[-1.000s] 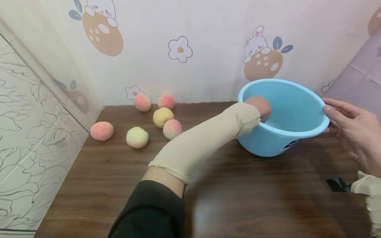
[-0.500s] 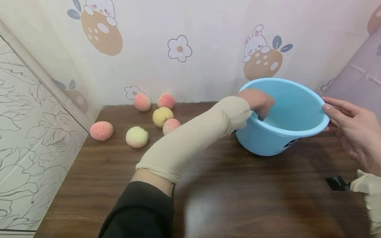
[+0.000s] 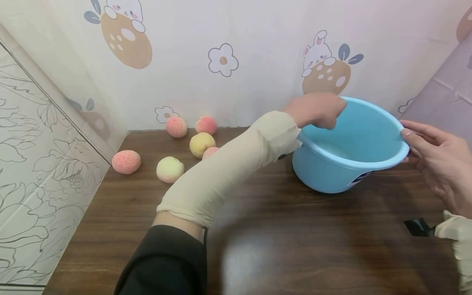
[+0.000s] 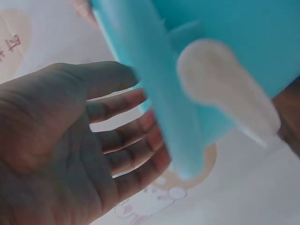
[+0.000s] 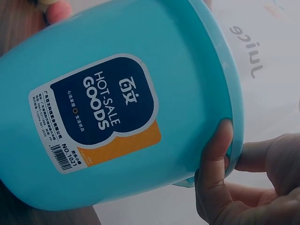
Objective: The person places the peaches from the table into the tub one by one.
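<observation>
A light blue plastic bucket [image 3: 321, 174] stands tilted on the brown table. My left hand [image 3: 318, 110] is at its left rim; in the left wrist view the fingers [image 4: 133, 161] are spread and loosely bent beside the rim, their tips partly hidden, with nothing in the palm. My right hand [image 3: 444, 162] pinches the rim's right end between thumb and fingers, as the right wrist view also shows. A printed label [image 5: 103, 108] is stuck on the bucket's outside. Near the left hand is a white plastic piece [image 4: 225, 84] by the bucket. The bucket's floor is mostly hidden.
Several peaches lie on the table's left: a pink one [image 3: 126, 162], a pale green one [image 3: 170, 169], a yellow one [image 3: 202, 144] and others by the wall. My left forearm partly covers one. A patterned curtain [image 3: 258, 61] hangs behind; a black strap [image 3: 418, 228] lies at right.
My left hand has risen from inside the bucket up to its left rim, its forearm shifting left over a peach. The right hand has kept its hold; the bucket has barely moved.
</observation>
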Demonstrator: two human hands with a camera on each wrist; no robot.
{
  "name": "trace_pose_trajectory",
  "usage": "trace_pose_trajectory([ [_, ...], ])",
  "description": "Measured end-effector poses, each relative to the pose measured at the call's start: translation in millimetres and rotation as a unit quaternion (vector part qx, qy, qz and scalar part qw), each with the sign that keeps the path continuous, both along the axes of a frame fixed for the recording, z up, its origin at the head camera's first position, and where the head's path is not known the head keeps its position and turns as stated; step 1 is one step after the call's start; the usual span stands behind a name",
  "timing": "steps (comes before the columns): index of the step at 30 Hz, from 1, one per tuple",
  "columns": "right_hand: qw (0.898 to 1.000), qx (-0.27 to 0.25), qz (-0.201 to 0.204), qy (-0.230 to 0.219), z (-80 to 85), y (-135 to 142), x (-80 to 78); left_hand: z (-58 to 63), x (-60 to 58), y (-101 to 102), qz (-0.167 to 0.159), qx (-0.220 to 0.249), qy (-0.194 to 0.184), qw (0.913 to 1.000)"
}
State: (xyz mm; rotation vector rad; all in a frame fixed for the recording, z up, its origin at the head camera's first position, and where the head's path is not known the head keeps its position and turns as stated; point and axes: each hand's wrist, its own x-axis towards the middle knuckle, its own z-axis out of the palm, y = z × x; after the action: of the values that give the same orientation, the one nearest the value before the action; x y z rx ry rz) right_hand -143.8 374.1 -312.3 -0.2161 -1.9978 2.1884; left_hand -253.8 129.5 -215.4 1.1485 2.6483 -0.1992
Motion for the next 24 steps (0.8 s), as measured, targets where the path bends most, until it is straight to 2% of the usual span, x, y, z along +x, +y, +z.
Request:
trace_pose_trajectory([
  [3,1.000,-0.006,0.005,0.002,1.0,1,1.7,4.9,-2.8,-7,-0.012,0.026,0.044,0.9986],
  [5,1.000,-0.010,0.006,0.003,1.6,1,2.2,6.4,-3.7,-12,-0.017,0.030,0.088,0.9955],
  [9,1.000,-0.010,0.005,0.005,1.7,0,1.5,4.2,-3.6,-20,0.004,0.037,0.144,0.9888],
  [12,1.000,-0.022,0.013,0.013,0.2,1,1.9,0.6,-1.7,-26,0.028,0.048,0.161,0.9855],
  [18,0.999,-0.024,0.019,0.007,-0.6,2,4.1,-2.4,0.2,-40,0.049,0.073,0.212,0.9734],
  [24,1.000,-0.014,0.015,-0.001,1.5,0,3.9,3.5,-0.7,-61,0.086,0.074,0.206,0.9720],
])
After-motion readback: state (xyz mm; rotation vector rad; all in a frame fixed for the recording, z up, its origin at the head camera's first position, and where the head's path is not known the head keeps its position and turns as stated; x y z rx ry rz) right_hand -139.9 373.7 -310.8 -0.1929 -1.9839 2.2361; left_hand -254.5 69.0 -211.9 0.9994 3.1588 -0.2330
